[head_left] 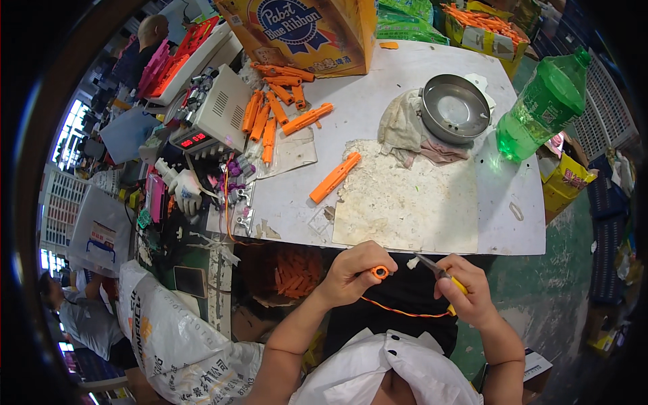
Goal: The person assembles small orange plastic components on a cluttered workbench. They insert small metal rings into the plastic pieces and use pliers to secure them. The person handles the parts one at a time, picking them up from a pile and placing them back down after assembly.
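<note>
My left hand (358, 270) is closed around an orange plastic tube (380, 273), its round hollow end turned up. In my right hand (469, 290) is a pair of pliers (432, 264) with yellow handles and narrow metal jaws pointing toward the left hand. A small white scrap (412, 263) shows by the jaw tips; I cannot tell whether it is gripped. Below the hands, a red and yellow wire (398, 310) sags between them. On the table in front lies a larger orange plastic casing (335, 178), partly on a worn, stained sheet (405, 202).
Several orange casings (277, 108) lie at the back left, beside a beige power supply box (216, 108). A metal bowl (456, 108) rests on a rag (401, 125); a green bottle (547, 104) leans at right. A cardboard box (304, 34) stands behind. More orange parts (290, 270) fill a container below.
</note>
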`<state>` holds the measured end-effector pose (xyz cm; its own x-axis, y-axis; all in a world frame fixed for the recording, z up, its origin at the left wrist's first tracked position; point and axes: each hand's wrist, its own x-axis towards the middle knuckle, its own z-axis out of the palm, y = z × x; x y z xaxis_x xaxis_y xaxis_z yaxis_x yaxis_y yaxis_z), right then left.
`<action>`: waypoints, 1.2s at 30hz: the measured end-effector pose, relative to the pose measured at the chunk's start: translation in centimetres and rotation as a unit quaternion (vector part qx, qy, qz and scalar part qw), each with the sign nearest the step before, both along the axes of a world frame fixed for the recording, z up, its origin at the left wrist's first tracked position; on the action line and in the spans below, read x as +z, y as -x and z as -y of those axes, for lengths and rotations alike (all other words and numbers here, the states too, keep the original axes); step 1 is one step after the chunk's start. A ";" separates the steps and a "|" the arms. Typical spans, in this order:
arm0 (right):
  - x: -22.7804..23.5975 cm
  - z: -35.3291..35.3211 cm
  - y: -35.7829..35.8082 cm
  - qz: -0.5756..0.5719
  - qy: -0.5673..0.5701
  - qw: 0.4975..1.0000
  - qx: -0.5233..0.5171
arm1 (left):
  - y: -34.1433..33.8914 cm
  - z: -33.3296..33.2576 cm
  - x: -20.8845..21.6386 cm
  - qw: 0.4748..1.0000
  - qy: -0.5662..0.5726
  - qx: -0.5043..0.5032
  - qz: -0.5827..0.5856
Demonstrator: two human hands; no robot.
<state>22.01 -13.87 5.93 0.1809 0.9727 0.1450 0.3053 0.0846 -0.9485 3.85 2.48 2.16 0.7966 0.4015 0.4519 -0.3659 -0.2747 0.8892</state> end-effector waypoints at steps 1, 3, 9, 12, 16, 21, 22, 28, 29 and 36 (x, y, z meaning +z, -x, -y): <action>0.0 0.0 0.2 -0.017 0.004 1.000 0.012 | -0.1 0.0 0.1 1.000 -0.007 0.001 0.010; 0.5 0.0 0.3 -0.018 0.007 1.000 0.023 | -0.1 0.0 0.6 0.999 -0.032 0.002 0.007; 0.6 0.0 0.7 0.009 -0.015 1.000 0.010 | -0.2 0.0 0.5 0.998 -0.063 0.002 0.013; 0.5 -0.1 0.4 0.041 -0.003 0.999 -0.028 | -0.1 0.1 0.7 0.999 -0.053 0.007 0.000; -1.2 -0.7 -1.3 0.153 0.021 0.980 -0.126 | 0.0 0.0 0.6 0.999 -0.050 -0.002 -0.008; -3.9 -2.8 -3.7 0.447 0.042 0.882 -0.143 | 0.0 0.2 0.4 0.999 -0.037 0.008 -0.031; -4.0 -3.1 -3.9 0.476 0.070 0.866 -0.138 | 0.0 0.2 0.4 0.999 -0.036 0.010 -0.035; -4.2 -3.1 -4.8 0.605 0.063 0.778 -0.158 | -0.1 0.2 0.2 0.996 -0.059 0.023 -0.057; -4.2 -3.0 -5.0 0.609 0.063 0.773 -0.165 | -0.2 0.2 0.2 0.997 -0.054 0.024 -0.058; -2.1 -1.3 -3.2 0.362 -0.052 0.920 -0.140 | -0.6 0.2 0.0 0.996 -0.054 0.031 -0.057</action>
<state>25.21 -12.54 3.86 0.2418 0.8765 0.4163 0.8780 -0.0150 -0.4784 4.40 2.25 2.17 0.8199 0.4057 0.4039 -0.2440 -0.3906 0.8876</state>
